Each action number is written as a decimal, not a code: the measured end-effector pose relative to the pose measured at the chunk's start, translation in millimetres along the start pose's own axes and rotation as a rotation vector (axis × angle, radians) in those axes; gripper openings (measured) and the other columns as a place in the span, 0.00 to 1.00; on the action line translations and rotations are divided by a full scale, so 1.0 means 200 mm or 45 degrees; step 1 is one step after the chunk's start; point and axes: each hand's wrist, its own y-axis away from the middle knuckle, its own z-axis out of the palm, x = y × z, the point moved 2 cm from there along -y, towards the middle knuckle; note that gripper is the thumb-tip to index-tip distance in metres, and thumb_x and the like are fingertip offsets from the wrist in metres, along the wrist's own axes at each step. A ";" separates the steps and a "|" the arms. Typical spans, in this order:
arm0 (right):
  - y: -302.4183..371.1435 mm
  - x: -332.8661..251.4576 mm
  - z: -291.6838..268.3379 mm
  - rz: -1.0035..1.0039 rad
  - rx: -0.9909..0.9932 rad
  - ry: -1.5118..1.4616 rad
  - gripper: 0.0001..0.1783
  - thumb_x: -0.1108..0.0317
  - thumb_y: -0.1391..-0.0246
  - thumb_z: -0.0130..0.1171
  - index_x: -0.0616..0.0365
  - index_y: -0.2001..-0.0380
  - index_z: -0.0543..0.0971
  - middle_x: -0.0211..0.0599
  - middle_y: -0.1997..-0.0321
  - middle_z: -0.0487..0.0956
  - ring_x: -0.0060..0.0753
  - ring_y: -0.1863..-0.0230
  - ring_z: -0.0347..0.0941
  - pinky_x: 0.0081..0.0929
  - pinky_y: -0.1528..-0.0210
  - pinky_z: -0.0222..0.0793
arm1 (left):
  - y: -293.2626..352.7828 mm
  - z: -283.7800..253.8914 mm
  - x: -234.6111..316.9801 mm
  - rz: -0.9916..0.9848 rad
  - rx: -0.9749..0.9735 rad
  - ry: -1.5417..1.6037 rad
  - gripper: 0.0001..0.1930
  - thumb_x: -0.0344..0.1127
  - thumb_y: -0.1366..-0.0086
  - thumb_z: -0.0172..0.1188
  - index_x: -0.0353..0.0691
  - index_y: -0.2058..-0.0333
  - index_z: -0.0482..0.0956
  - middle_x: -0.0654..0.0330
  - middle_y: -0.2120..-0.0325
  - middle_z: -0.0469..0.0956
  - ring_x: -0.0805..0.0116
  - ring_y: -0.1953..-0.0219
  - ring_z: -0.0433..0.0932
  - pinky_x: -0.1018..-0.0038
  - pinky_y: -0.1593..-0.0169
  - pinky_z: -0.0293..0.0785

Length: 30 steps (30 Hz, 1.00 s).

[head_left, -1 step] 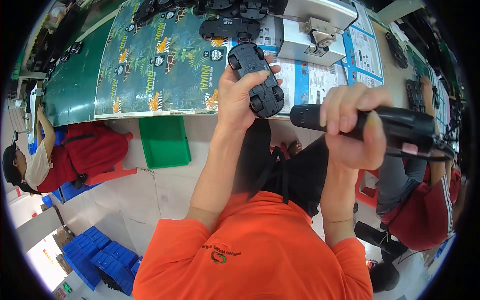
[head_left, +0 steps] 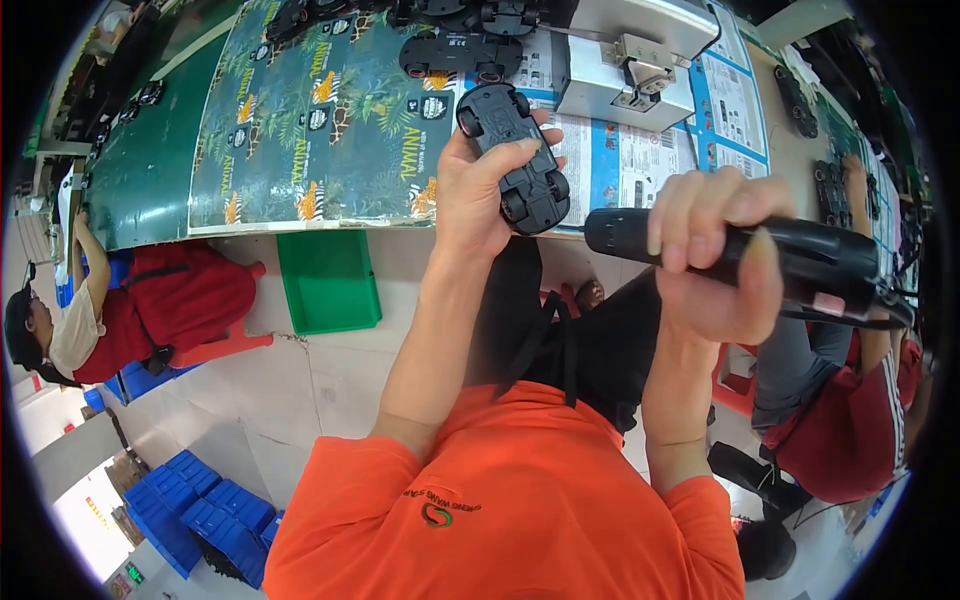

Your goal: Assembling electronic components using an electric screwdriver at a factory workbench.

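In my left hand (head_left: 474, 190) is a black toy car (head_left: 512, 150), held underside up near the bench's front edge. The thumb presses on its underside and fingers wrap round its far side. My right hand (head_left: 715, 245) is closed round a black electric screwdriver (head_left: 815, 265), which lies nearly level, its nose pointing left toward the car. A thin bit at the nose comes close to the car's near end; whether it touches, I cannot tell. Just beyond, another upturned toy car (head_left: 462, 55) rests on the bench.
Printed sheets cover the green bench (head_left: 150, 190). A white metal device (head_left: 625, 85) stands at the back right. More black cars (head_left: 505, 17) sit at the far edge. Below is a green tray (head_left: 330, 285). Co-workers sit at left (head_left: 60, 320) and right (head_left: 830, 420). Blue crates (head_left: 200, 510) are on the floor.
My right hand and the electric screwdriver have shifted slightly to the right, away from the toy car. My left hand and the car are nearly unmoved.
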 end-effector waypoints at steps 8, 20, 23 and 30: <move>-0.07 0.01 -0.03 -0.063 -0.207 -0.121 0.10 0.69 0.43 0.53 0.60 0.59 0.68 0.33 0.75 0.70 0.28 0.78 0.67 0.28 0.69 0.67 | -0.03 0.00 0.01 -0.013 -0.008 -0.021 0.20 0.21 0.44 0.59 0.33 0.51 0.71 0.48 0.56 0.78 0.56 0.55 0.80 0.60 0.57 0.83; -0.05 0.03 0.02 -0.017 -0.251 0.054 0.16 0.55 0.42 0.56 0.55 0.62 0.68 0.28 0.77 0.69 0.23 0.80 0.66 0.22 0.73 0.62 | -0.04 -0.01 0.00 -0.028 -0.020 -0.019 0.21 0.21 0.45 0.59 0.34 0.51 0.72 0.49 0.56 0.78 0.58 0.56 0.80 0.61 0.58 0.83; -0.05 0.04 0.03 -0.034 -0.241 0.029 0.16 0.55 0.42 0.55 0.55 0.62 0.68 0.28 0.77 0.69 0.22 0.80 0.66 0.22 0.74 0.62 | -0.04 -0.01 0.00 -0.041 -0.030 -0.011 0.21 0.21 0.45 0.59 0.34 0.51 0.72 0.49 0.56 0.78 0.58 0.56 0.80 0.61 0.58 0.83; -0.06 0.08 0.05 0.069 -0.248 -0.081 0.16 0.72 0.56 0.69 0.57 0.69 0.70 0.30 0.80 0.72 0.26 0.81 0.68 0.26 0.76 0.68 | -0.04 -0.02 0.01 -0.077 -0.037 -0.006 0.22 0.20 0.46 0.60 0.34 0.50 0.71 0.49 0.56 0.78 0.58 0.56 0.80 0.61 0.58 0.83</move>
